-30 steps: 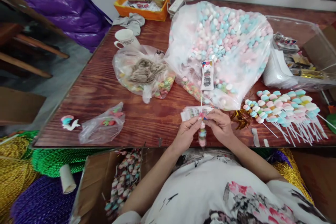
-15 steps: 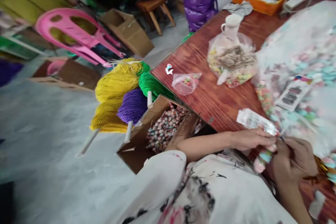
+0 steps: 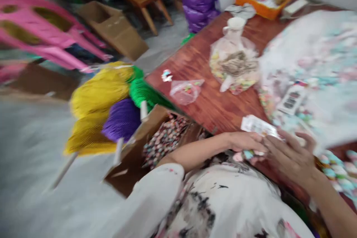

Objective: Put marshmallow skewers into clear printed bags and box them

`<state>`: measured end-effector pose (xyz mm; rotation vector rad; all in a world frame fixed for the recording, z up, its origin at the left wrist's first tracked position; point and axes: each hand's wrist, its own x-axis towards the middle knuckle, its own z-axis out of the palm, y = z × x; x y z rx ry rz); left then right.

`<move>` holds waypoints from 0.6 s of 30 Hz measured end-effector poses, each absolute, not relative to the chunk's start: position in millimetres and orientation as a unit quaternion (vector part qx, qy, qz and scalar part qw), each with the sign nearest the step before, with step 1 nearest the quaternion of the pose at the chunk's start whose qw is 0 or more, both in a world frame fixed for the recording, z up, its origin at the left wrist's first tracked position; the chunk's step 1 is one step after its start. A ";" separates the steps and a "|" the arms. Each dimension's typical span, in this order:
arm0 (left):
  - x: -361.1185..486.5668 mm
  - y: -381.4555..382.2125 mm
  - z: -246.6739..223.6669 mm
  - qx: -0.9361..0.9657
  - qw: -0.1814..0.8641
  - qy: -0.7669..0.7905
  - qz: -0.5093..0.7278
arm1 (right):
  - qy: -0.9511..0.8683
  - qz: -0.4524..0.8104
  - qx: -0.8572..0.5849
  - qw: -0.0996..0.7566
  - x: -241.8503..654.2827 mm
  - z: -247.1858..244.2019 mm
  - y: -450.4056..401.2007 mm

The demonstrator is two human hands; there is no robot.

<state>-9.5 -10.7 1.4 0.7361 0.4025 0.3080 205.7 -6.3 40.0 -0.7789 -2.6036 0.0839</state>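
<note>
Here, pastel beads [image 3: 245,155] jut beneath pinching fingers of the left hand [image 3: 247,142], the right hand [image 3: 294,156] spread alongside.

A bare strip of the surface [image 3: 216,113] lies open between the small clear bag [image 3: 182,93] and the printed cards [image 3: 258,125]. Beyond it, the filled bag [image 3: 217,70] and mug [image 3: 235,24] stand in the way; rightward, the large bulging bag [image 3: 315,67] blocks a low pass.

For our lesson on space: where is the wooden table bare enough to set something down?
Bare wood lies between the small clear plastic bag and the printed white cards. Crowded: around the large translucent bag of pastel pieces.
</note>
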 end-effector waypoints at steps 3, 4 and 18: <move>-15.5 -12.7 10.8 0.393 0.889 0.207 0.109 | -0.964 -0.042 -0.191 0.179 197.5 52.9 -14.5; -17.0 -10.3 12.1 0.424 0.872 0.221 0.101 | -0.969 -0.039 -0.196 0.143 195.6 52.7 -14.7; 13.3 12.3 11.6 0.660 0.640 0.378 0.107 | -0.870 0.008 -0.461 0.174 210.2 33.6 -36.8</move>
